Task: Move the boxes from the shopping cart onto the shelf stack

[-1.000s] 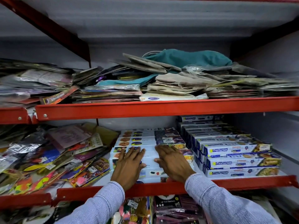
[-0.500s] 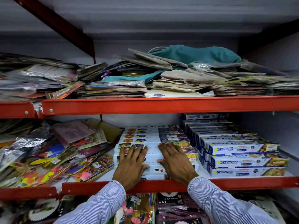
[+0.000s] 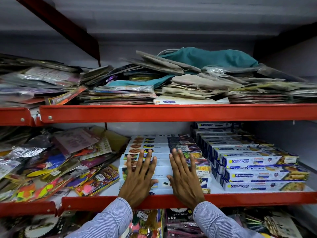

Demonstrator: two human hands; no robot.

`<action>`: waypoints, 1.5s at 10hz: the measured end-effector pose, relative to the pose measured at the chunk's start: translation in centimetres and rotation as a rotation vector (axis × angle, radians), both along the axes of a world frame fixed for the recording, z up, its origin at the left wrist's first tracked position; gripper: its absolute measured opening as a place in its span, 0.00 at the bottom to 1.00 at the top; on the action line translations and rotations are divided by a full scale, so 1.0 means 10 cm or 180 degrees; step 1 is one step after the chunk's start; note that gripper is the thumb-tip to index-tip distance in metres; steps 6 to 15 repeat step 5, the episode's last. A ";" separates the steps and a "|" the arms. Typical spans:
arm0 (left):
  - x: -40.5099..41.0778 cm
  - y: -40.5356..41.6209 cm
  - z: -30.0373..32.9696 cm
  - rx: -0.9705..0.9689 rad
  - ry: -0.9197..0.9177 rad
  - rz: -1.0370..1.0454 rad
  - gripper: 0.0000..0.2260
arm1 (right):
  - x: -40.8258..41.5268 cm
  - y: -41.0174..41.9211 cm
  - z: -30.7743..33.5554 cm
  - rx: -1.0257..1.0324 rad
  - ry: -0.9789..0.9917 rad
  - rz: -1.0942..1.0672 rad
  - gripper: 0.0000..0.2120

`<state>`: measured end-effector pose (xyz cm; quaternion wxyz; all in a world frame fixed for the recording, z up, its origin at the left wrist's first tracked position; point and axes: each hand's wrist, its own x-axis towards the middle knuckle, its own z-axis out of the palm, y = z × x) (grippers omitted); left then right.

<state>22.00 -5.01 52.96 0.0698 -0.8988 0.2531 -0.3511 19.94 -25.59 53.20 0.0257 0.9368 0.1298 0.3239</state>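
Observation:
A stepped stack of long white cling-film boxes [image 3: 162,167] lies on the middle shelf [image 3: 257,197], between red rails. My left hand [image 3: 139,177] rests flat on the front of the stack, fingers spread. My right hand [image 3: 184,177] lies flat beside it, palm down on the same boxes. Neither hand wraps around a box. The shopping cart is out of view.
A second stack of blue-and-white Freshwrapp boxes [image 3: 257,162] stands right of the hands. Loose colourful party packets [image 3: 56,162] are heaped to the left. The upper shelf [image 3: 171,112] carries folded bags and flat packets. Foil balloon packs [image 3: 178,219] hang below.
Both hands stay pressed flat on the cling-film stack. Their fingers have spread and slid a little further onto the boxes. The camera has shifted slightly.

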 end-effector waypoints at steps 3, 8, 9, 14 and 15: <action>0.02 0.01 -0.02 0.0032 -0.0026 0.0001 0.34 | 0.00 0.01 -0.02 -0.0082 -0.0046 -0.0086 0.30; -0.14 -0.02 0.16 -0.0273 -0.0191 0.0069 0.33 | -0.13 0.07 0.14 0.0345 -0.0194 0.0061 0.30; -0.14 -0.02 0.16 -0.0273 -0.0191 0.0069 0.33 | -0.13 0.07 0.14 0.0345 -0.0194 0.0061 0.30; -0.14 -0.02 0.16 -0.0273 -0.0191 0.0069 0.33 | -0.13 0.07 0.14 0.0345 -0.0194 0.0061 0.30; -0.14 -0.02 0.16 -0.0273 -0.0191 0.0069 0.33 | -0.13 0.07 0.14 0.0345 -0.0194 0.0061 0.30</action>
